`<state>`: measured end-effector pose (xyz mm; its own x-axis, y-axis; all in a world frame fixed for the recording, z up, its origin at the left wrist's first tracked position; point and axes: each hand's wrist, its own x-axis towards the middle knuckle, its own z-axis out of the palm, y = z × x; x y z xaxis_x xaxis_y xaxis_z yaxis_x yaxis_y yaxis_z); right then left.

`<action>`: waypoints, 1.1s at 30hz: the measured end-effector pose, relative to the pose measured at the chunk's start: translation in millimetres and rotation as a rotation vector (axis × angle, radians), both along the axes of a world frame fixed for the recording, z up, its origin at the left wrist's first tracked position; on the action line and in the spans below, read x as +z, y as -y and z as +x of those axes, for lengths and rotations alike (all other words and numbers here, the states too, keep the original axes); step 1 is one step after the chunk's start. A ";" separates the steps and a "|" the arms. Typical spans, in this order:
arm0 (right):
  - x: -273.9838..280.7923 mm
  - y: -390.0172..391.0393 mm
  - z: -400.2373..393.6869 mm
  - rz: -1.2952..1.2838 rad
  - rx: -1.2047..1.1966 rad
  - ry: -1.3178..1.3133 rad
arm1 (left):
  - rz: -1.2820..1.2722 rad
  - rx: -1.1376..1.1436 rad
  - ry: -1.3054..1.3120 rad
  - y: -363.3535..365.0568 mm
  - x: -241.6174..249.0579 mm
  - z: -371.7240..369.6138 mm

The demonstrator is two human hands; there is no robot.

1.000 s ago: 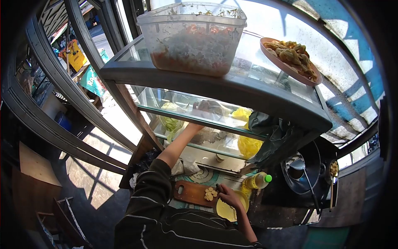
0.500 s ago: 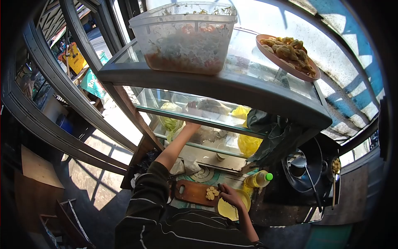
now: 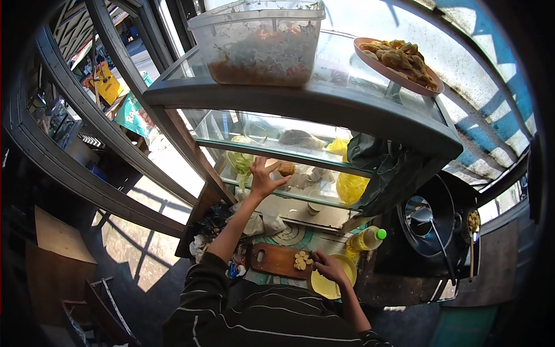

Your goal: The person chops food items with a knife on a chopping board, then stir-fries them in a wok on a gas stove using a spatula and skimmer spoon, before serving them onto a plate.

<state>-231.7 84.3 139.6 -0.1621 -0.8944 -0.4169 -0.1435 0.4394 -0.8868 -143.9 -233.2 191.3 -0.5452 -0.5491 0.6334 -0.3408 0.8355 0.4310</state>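
A: Where is the left hand (image 3: 263,176)?
B: It is raised at the glass case (image 3: 300,101); the thumb and fingers pinch a brown fried piece (image 3: 286,168), just in front of the lower shelf.
A: And the right hand (image 3: 328,267)?
B: It rests over the yellow plate (image 3: 338,283), beside the slices (image 3: 301,261) on the cutting board (image 3: 274,260); its fingers are curled, but I cannot tell what they hold.

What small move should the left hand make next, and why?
Probably bring the left hand, which holds a brown food piece at the glass case, down to the cutting board, where slices lie by the right hand.
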 end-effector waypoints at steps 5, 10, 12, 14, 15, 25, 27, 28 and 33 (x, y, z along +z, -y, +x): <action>14.6 -5.4 21.8 -0.006 -0.095 0.022 | 0.981 -0.359 -0.498 -49.9 -2.4 56.2; -1.5 -8.9 46.6 -0.050 -0.163 0.022 | 1.188 -0.328 -0.488 -98.0 -3.7 112.4; -2.7 -9.6 57.5 -0.018 -0.215 0.044 | 1.254 -0.240 -0.551 -110.2 -9.8 127.6; -4.6 -11.5 66.3 -0.035 -0.248 0.025 | 1.233 -0.213 -0.554 -121.4 -17.6 138.2; -11.5 -12.5 70.9 -0.049 -0.270 0.021 | 1.156 -0.146 -0.497 -127.2 -21.5 142.1; -46.4 -29.0 120.7 0.015 -0.469 0.150 | 1.373 -0.128 -0.232 -173.8 -75.5 177.3; -47.1 -33.5 128.4 -0.012 -0.494 0.146 | 1.276 -0.151 -0.228 -176.4 -83.2 181.2; -42.0 -35.7 132.3 0.005 -0.504 0.148 | 1.174 -0.166 -0.230 -175.7 -85.2 182.4; -41.1 -53.1 144.8 0.031 -0.575 0.142 | 0.815 -0.077 0.045 -155.0 -19.3 165.6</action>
